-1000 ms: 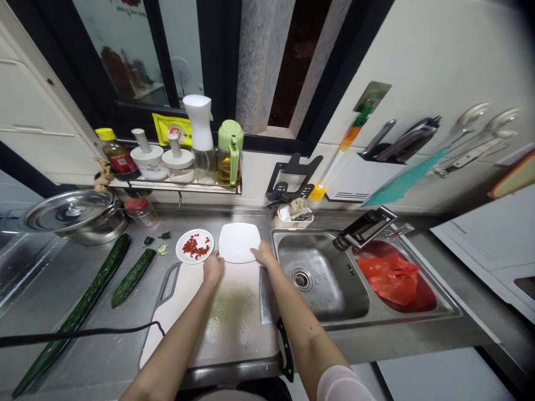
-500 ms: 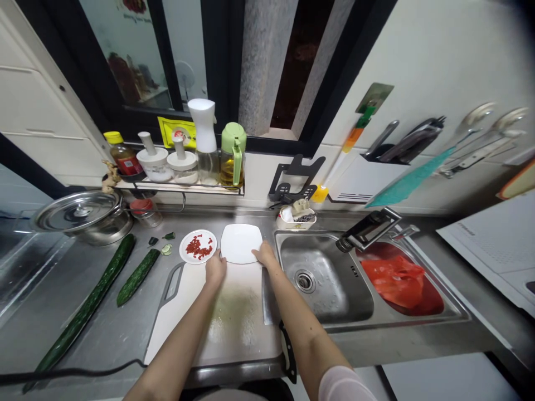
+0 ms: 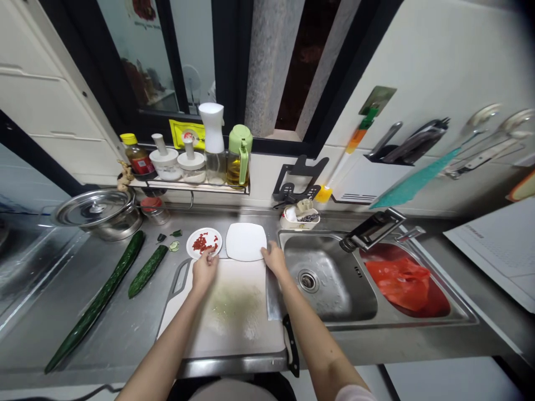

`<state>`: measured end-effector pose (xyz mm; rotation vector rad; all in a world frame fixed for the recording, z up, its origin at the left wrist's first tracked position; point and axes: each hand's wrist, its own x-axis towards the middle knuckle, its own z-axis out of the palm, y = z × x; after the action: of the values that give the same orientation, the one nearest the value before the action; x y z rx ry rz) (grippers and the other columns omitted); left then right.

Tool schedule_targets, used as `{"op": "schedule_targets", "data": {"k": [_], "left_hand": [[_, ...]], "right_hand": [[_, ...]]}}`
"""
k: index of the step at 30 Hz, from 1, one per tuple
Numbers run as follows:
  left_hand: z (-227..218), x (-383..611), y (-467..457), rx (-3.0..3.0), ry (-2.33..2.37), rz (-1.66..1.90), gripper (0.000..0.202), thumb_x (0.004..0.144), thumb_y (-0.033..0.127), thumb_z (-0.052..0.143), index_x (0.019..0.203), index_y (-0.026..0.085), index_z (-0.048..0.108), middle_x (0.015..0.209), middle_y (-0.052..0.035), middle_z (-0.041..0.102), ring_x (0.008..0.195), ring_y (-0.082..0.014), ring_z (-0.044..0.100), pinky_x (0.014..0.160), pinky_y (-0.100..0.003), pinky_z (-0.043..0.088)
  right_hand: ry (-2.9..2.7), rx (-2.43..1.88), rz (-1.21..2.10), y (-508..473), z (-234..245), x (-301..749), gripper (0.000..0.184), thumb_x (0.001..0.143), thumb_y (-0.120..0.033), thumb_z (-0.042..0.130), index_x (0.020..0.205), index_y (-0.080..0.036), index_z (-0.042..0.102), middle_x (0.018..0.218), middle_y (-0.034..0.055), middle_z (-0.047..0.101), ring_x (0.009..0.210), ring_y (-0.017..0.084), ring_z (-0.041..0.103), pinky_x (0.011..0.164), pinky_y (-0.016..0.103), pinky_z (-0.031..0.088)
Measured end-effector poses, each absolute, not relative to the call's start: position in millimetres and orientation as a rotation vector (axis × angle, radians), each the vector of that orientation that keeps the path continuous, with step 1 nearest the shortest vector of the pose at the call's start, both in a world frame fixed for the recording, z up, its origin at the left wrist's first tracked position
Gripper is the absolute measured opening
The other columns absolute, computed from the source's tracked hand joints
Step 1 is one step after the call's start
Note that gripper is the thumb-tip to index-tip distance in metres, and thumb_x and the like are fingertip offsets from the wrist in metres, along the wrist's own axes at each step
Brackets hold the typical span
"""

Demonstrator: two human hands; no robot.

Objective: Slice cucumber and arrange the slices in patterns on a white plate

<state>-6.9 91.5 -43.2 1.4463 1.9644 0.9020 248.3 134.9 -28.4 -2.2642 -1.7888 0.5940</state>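
A white squarish plate [image 3: 246, 241] lies just behind the white cutting board [image 3: 234, 312]. My right hand [image 3: 274, 259] grips its right front corner, thumb at the rim. To its left sits a round white plate [image 3: 199, 238] with small chopped red pieces [image 3: 204, 243] on it. My left hand [image 3: 204, 270] is at that plate's front edge, fingers loosely bent and apart, holding nothing; whether they touch the rim I cannot tell. The board is wet with a greenish stain. A knife [image 3: 291, 345] with a black handle lies along the board's right side, its blade partly hidden by my right forearm.
A long cucumber [image 3: 98, 301], a shorter cut piece [image 3: 147, 271] and small cucumber scraps [image 3: 174, 245] lie left of the board. Behind them stand a lidded steel pot [image 3: 100, 214] and a jar [image 3: 154, 210]. At right is the sink [image 3: 330, 278], with a red plastic bag [image 3: 399, 284].
My left hand has let go of the squarish plate and moved left to the round plate. My right hand remains at the squarish plate. The camera view has shifted slightly.
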Motion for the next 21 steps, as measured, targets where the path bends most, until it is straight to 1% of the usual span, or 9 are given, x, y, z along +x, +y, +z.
{"op": "schedule_targets", "data": {"k": [2, 4, 7, 10, 13, 16, 18, 19, 21], "left_hand": [[-40.1, -30.3, 85.7, 1.412, 2.013, 0.973, 0.042, 0.084, 0.039, 0.049, 0.117, 0.017, 0.062, 0.071, -0.0009, 0.065, 0.064, -0.0161, 0.061, 0.065, -0.025, 0.044], [-38.7, -57.3, 83.0, 1.394, 2.102, 1.018, 0.043, 0.083, 0.040, 0.050, 0.117, 0.017, 0.062, 0.076, -0.0021, 0.067, 0.068, -0.0170, 0.062, 0.067, -0.026, 0.046], [-40.5, -99.6, 83.6, 1.413, 2.286, 1.005, 0.042, 0.082, 0.039, 0.051, 0.117, 0.018, 0.062, 0.094, -0.0068, 0.067, 0.080, -0.0201, 0.063, 0.077, -0.031, 0.048], [-45.0, -135.4, 87.0, 1.447, 2.469, 0.866, 0.045, 0.083, 0.036, 0.051, 0.123, 0.018, 0.059, 0.114, -0.0129, 0.062, 0.105, -0.0271, 0.058, 0.090, -0.038, 0.045], [-49.4, -157.6, 90.5, 1.474, 2.560, 0.633, 0.051, 0.082, 0.035, 0.052, 0.131, 0.018, 0.052, 0.127, -0.0155, 0.056, 0.117, -0.0312, 0.051, 0.098, -0.043, 0.040], [-52.6, -167.8, 92.2, 1.504, 2.589, 0.382, 0.059, 0.081, 0.038, 0.055, 0.136, 0.020, 0.046, 0.134, -0.0166, 0.050, 0.123, -0.0340, 0.046, 0.102, -0.049, 0.034], [-54.1, -171.8, 91.9, 1.531, 2.563, 0.251, 0.063, 0.079, 0.042, 0.057, 0.137, 0.021, 0.044, 0.134, -0.0172, 0.050, 0.124, -0.0346, 0.046, 0.102, -0.050, 0.034], [-54.7, -173.7, 91.4, 1.532, 2.552, 0.203, 0.064, 0.079, 0.043, 0.057, 0.137, 0.021, 0.043, 0.133, -0.0174, 0.050, 0.123, -0.0348, 0.047, 0.101, -0.050, 0.035], [-55.3, -178.2, 90.0, 1.514, 2.539, 0.148, 0.062, 0.080, 0.043, 0.057, 0.136, 0.021, 0.043, 0.130, -0.0174, 0.052, 0.119, -0.0345, 0.051, 0.095, -0.048, 0.040]], "right_hand": [[-1.784, -2.189, 0.585, 113.0, -30.8, 255.7, 0.044, 0.091, -0.035, 0.048, 0.129, -0.014, 0.050, 0.094, 0.0092, 0.070, 0.089, 0.020, 0.064, 0.076, 0.025, 0.042], [-1.766, -2.135, 0.594, 88.7, -34.4, 265.3, 0.040, 0.091, -0.034, 0.046, 0.124, -0.014, 0.055, 0.084, 0.0065, 0.069, 0.081, 0.019, 0.064, 0.072, 0.024, 0.041], [-1.744, -2.095, 0.556, 55.3, -40.1, 282.8, 0.043, 0.091, -0.038, 0.041, 0.124, -0.015, 0.055, 0.081, 0.0059, 0.067, 0.076, 0.019, 0.062, 0.070, 0.026, 0.042], [-1.753, -2.071, 0.392, 32.3, -45.3, 297.4, 0.046, 0.090, -0.041, 0.038, 0.121, -0.012, 0.057, 0.093, 0.0114, 0.067, 0.087, 0.023, 0.060, 0.081, 0.032, 0.043], [-1.875, -1.955, 0.224, 16.7, -49.5, 300.8, 0.048, 0.088, -0.046, 0.040, 0.117, -0.014, 0.059, 0.108, 0.0150, 0.063, 0.106, 0.028, 0.053, 0.094, 0.041, 0.038], [-1.963, -1.970, 0.116, 2.4, -50.7, 292.8, 0.053, 0.085, -0.054, 0.044, 0.120, -0.018, 0.059, 0.126, 0.0146, 0.054, 0.124, 0.033, 0.037, 0.101, 0.049, 0.031], [-2.022, -2.003, 0.076, -7.2, -48.3, 285.6, 0.057, 0.083, -0.057, 0.045, 0.123, -0.019, 0.057, 0.134, 0.0142, 0.047, 0.130, 0.036, 0.029, 0.104, 0.053, 0.026], [-2.049, -2.014, 0.071, -11.8, -46.1, 282.7, 0.058, 0.083, -0.058, 0.046, 0.123, -0.018, 0.057, 0.135, 0.0145, 0.046, 0.130, 0.036, 0.029, 0.104, 0.053, 0.025], [-2.080, -2.045, 0.101, -20.6, -40.8, 279.0, 0.057, 0.083, -0.057, 0.046, 0.123, -0.017, 0.057, 0.130, 0.0147, 0.049, 0.124, 0.034, 0.036, 0.103, 0.049, 0.028]]}}
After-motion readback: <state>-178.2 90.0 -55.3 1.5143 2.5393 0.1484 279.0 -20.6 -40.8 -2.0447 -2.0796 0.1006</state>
